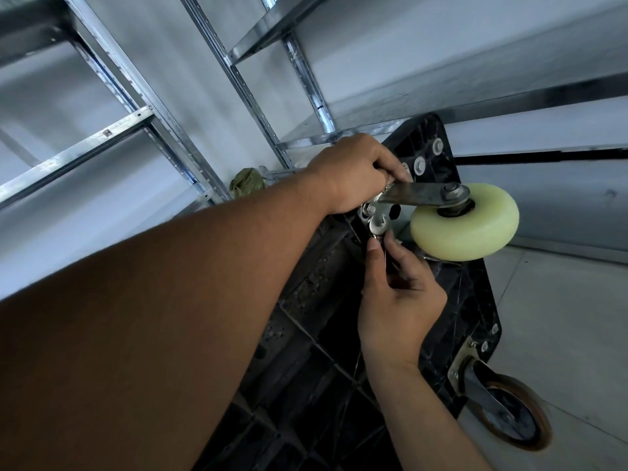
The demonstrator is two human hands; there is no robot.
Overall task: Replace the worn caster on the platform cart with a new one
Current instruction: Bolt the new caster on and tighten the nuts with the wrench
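Curled tight, the left grip (356,175) wraps fingers and thumb round the base of a grey steel caster fork (418,195), just where it meets the cart. Below it the right grip (397,300) is nearly closed, thumb and fingers pinching the handle of a small silver open-end spanner (378,226). The spanner's head points up toward a nut beside the fork's mounting plate; whether it sits on the nut I cannot tell.

The fork carries a pale yellow-green smooth plastic wheel (465,222), clean and unscuffed, held by a steel axle bolt (452,192). It juts out to the right from the upper corner of the black ribbed plastic platform cart (469,300), whose underside faces the camera. At the cart's lower corner sits a second caster, a dark wheel with a rust-brown rim (509,413), well apart from both hands. Galvanised steel shelving (136,120) stands behind, and a pale tiled floor (560,300) lies to the right
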